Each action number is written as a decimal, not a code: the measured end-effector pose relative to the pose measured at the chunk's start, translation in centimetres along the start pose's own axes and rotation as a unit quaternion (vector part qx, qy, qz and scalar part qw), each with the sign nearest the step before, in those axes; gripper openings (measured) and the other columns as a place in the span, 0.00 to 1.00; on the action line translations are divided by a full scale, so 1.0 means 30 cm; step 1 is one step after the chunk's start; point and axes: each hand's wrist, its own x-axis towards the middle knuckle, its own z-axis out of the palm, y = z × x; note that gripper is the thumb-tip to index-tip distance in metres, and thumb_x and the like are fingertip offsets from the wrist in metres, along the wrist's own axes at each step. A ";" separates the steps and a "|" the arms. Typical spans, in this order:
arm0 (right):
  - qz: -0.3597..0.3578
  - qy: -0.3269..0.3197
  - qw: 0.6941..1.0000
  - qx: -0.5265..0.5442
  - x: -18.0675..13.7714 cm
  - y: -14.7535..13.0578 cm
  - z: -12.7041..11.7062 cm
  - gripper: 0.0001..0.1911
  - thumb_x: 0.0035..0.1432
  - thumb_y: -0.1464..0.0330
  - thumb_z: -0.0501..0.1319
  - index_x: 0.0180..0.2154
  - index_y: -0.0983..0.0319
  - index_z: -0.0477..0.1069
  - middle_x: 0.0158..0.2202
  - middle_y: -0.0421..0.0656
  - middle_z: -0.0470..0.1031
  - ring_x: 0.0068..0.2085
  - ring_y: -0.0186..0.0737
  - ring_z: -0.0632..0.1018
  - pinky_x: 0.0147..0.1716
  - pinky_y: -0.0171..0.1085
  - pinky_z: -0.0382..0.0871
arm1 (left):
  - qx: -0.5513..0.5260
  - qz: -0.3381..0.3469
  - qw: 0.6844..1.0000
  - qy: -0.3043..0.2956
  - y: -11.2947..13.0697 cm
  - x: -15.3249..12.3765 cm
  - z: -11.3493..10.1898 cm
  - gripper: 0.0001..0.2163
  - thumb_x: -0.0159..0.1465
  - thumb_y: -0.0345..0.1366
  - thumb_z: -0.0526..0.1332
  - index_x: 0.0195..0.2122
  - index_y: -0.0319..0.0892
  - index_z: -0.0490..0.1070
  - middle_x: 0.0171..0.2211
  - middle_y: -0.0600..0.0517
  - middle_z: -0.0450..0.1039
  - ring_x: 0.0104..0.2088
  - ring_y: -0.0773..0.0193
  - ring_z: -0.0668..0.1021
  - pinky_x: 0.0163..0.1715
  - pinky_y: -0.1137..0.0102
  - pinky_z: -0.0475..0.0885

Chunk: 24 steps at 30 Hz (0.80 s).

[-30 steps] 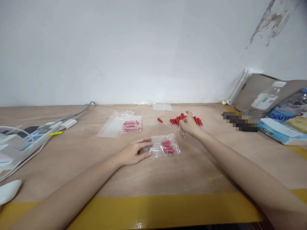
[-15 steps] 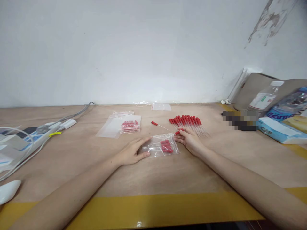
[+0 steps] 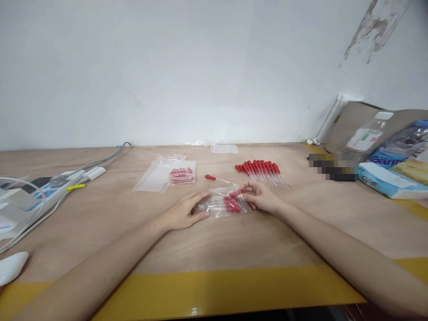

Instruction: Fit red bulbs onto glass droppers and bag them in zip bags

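On a plywood surface [image 3: 234, 240], the left hand [image 3: 183, 213] lay flat, pinning a clear bag [image 3: 223, 204]. The right hand [image 3: 262, 198], just right of the bag, pinched a red-capped dropper [image 3: 236, 194] at its mouth, long axis pointing left into the bag.

Bare counter [image 3: 234, 240] lies open in front of the clear bag [image 3: 222, 203]. Behind it a lone dropper [image 3: 216, 179] and a row of red-bulbed droppers [image 3: 261, 171] block the way; a filled bag [image 3: 167, 176] lies back left, power strip and cables [image 3: 50, 189] far left, boxes and bottle [image 3: 368, 138] far right.
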 end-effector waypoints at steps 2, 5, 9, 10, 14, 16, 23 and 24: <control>-0.001 -0.012 1.000 -0.008 0.006 -0.004 0.012 0.15 0.45 0.63 0.63 0.32 0.61 0.60 0.31 0.38 0.74 0.15 0.21 0.63 0.13 0.26 0.55 | -0.001 -0.001 1.000 -0.005 0.003 0.000 -0.001 0.26 0.61 0.44 0.54 0.59 0.46 0.51 0.56 0.48 0.60 0.53 0.59 0.66 0.51 0.63 0.64; 0.012 0.027 0.999 -0.037 0.020 -0.009 0.033 0.14 0.45 0.63 0.63 0.32 0.62 0.62 0.25 0.37 0.73 0.14 0.23 0.63 0.13 0.27 0.56 | -0.001 0.000 1.000 -0.002 0.004 0.002 -0.002 0.25 0.61 0.44 0.54 0.59 0.46 0.52 0.55 0.48 0.61 0.52 0.58 0.67 0.51 0.62 0.64; 0.020 0.112 0.989 -0.098 0.040 -0.002 0.056 0.11 0.44 0.64 0.64 0.29 0.63 0.66 0.17 0.37 0.70 0.15 0.28 0.66 0.13 0.28 0.58 | 0.004 0.007 1.000 0.006 0.002 0.005 -0.001 0.24 0.61 0.44 0.55 0.58 0.46 0.54 0.54 0.47 0.62 0.52 0.57 0.67 0.51 0.62 0.64; 0.020 0.130 0.986 -0.106 0.045 0.002 0.060 0.10 0.44 0.65 0.64 0.28 0.63 0.66 0.16 0.37 0.70 0.16 0.30 0.68 0.14 0.29 0.59 | 0.005 0.009 1.000 0.006 0.001 0.005 -0.001 0.24 0.61 0.44 0.55 0.58 0.46 0.54 0.54 0.47 0.62 0.52 0.57 0.67 0.51 0.62 0.64; 0.005 0.165 0.980 -0.110 0.055 0.018 0.065 0.09 0.43 0.66 0.65 0.26 0.62 0.67 0.21 0.42 0.73 0.24 0.37 0.74 0.19 0.33 0.66 | 0.006 0.018 1.000 0.008 -0.001 0.007 0.000 0.24 0.61 0.43 0.55 0.58 0.46 0.53 0.54 0.47 0.61 0.52 0.57 0.67 0.51 0.62 0.64; 0.007 0.164 0.981 -0.103 0.055 0.017 0.065 0.08 0.43 0.66 0.64 0.26 0.63 0.67 0.23 0.43 0.74 0.26 0.38 0.75 0.21 0.33 0.68 | 0.005 0.022 1.000 0.011 0.001 0.008 0.000 0.24 0.61 0.43 0.55 0.58 0.46 0.54 0.55 0.47 0.61 0.53 0.57 0.66 0.51 0.62 0.63; 0.039 0.092 0.994 -0.038 0.041 -0.017 0.070 0.09 0.47 0.67 0.61 0.31 0.63 0.65 0.21 0.38 0.72 0.16 0.28 0.67 0.14 0.28 0.59 | -0.002 0.029 1.000 0.009 0.007 0.009 -0.003 0.24 0.61 0.42 0.55 0.57 0.46 0.54 0.54 0.48 0.61 0.53 0.58 0.66 0.52 0.63 0.63; 0.046 0.093 0.994 -0.047 0.040 -0.021 0.070 0.08 0.47 0.68 0.61 0.30 0.63 0.65 0.19 0.36 0.70 0.15 0.27 0.65 0.13 0.27 0.57 | -0.002 0.028 1.000 0.009 0.007 0.009 -0.003 0.24 0.61 0.42 0.55 0.57 0.46 0.54 0.55 0.48 0.61 0.53 0.58 0.66 0.52 0.63 0.63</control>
